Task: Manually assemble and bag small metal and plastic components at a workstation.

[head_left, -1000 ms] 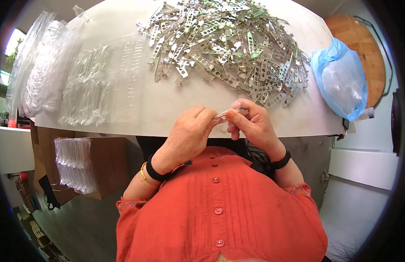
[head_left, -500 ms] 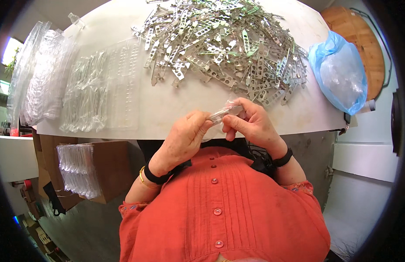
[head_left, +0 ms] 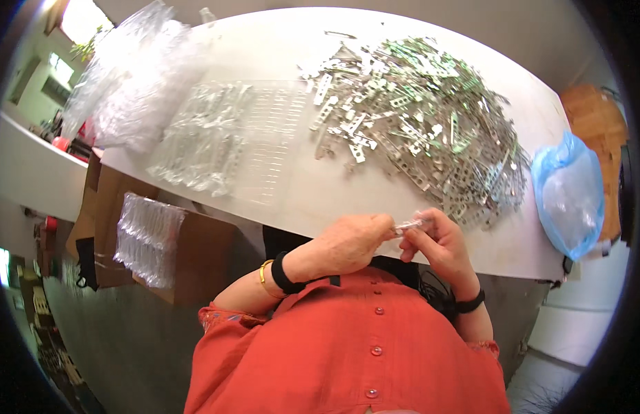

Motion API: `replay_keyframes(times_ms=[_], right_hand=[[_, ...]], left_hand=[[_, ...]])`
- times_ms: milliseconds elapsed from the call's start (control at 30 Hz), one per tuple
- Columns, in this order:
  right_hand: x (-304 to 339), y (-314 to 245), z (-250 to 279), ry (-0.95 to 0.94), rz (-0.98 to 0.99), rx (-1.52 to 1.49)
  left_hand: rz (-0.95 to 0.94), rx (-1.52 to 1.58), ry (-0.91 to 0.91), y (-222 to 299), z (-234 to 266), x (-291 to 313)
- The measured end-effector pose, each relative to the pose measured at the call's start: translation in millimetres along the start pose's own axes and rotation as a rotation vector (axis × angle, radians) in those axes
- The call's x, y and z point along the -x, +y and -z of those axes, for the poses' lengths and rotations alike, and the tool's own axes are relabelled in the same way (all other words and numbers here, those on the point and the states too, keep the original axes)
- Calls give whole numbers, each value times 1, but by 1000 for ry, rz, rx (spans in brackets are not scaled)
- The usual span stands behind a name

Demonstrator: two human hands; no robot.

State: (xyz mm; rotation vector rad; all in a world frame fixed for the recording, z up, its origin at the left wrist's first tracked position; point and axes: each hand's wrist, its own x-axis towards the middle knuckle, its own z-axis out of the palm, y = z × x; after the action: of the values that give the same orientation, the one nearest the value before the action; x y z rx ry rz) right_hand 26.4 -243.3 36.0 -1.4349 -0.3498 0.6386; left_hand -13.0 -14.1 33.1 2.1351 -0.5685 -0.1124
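Observation:
Over the table's front edge, my left hand [head_left: 349, 243] and my right hand [head_left: 441, 247] meet at a small clear plastic bag [head_left: 412, 225]. Both are closed on it, fingertips pinching opposite ends. Something shiny shows in the bag, but its shape is too blurred to make out. Beyond my hands spreads a large heap of flat, perforated metal strips [head_left: 430, 131]. To the left lies a clear plastic tray [head_left: 268, 155] with small moulded ridges. Bagged pieces [head_left: 199, 141] fill its left part in rows.
Crumpled clear plastic [head_left: 144, 96] is piled at the table's left end. Below it, a cardboard box [head_left: 206, 255] bears a filled clear tray [head_left: 151, 238]. A blue plastic bag [head_left: 568, 196] hangs at the right corner, near a round wooden top [head_left: 593, 131].
The view has tilted, so the table now slopes down to the right. My hands still hold the bag; they have drawn closer together, and the left one has turned knuckles up.

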Motion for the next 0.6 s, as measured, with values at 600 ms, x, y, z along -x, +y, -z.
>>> replay_keyframes(times_ms=[600], right_hand=[[21,17,62,107,-140,132]], left_hand=[[339,42,889,-7,174,40]])
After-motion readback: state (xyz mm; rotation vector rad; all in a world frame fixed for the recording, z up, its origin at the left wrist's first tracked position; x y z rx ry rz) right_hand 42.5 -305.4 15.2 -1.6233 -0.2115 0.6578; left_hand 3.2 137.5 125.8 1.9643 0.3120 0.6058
